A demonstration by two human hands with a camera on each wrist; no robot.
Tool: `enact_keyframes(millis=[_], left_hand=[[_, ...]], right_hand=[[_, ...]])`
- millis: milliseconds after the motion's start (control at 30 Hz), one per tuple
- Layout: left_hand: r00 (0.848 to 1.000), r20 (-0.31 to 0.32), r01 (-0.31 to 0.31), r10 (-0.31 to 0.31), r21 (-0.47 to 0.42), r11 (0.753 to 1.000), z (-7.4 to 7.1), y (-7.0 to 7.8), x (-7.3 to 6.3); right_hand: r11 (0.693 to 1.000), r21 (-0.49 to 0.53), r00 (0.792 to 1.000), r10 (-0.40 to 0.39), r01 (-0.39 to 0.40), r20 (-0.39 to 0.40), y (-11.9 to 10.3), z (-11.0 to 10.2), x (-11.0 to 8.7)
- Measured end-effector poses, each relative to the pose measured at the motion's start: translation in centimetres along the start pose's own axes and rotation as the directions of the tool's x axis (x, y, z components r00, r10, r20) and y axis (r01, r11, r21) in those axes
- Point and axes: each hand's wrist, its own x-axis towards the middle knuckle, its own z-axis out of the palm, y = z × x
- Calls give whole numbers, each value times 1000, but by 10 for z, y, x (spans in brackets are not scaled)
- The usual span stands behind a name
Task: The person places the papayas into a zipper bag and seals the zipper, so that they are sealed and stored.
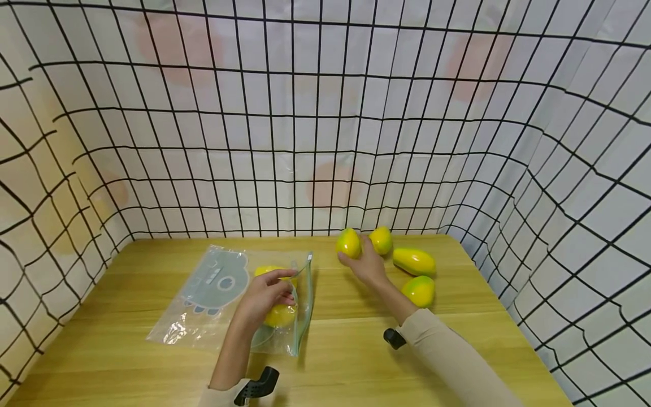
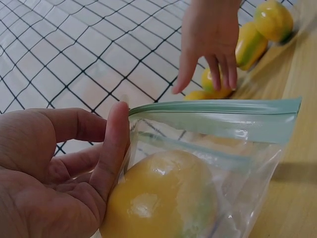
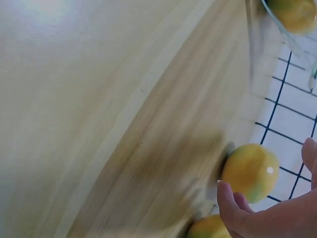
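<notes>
My left hand (image 1: 267, 297) pinches the rim of a clear zip bag (image 1: 198, 325) with a green closure strip and a printed green cartoon figure. Through the plastic shows yellow fruit, with one mango (image 2: 163, 193) close by the fingers in the left wrist view. My right hand (image 1: 370, 265) reaches to the back of the table, its fingers spread beside a yellow-green mango (image 1: 348, 243). In the right wrist view the fingertips come up right beside a mango (image 3: 251, 172). A second mango (image 1: 381, 241) stands just right of that hand.
A longer yellow fruit (image 1: 414, 262) and another mango (image 1: 419, 291) lie to the right, close to my right forearm. White cloth with a black grid (image 1: 305, 169) walls the wooden table (image 1: 351, 345) at the back and sides.
</notes>
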Motion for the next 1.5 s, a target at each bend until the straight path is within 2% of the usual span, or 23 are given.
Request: enact_keyframes(millis=[200,533,833,1000,1500], left_hand=[[1000,3,1,-1,10,1000,0,0,0],[1000,0,7,-7,17,1000,1,1,0],[1000,-5,3,-3,6,1000,0,1,-1],[1000,4,2,-2,16,1000,-1,0,0],[1000,1,8,-8,24,1000,-1,-1,-1]], right_hand=[[999,-16,999,50,-50,-19,9,6,14],[993,33,992,111,-109,-59,17,19,24],[992,85,989,103,-94,-107,17,31,26],[992,79,984,109,-99,-142,20,34,27],[985,58,966,174,-165,-190,23,41,34]])
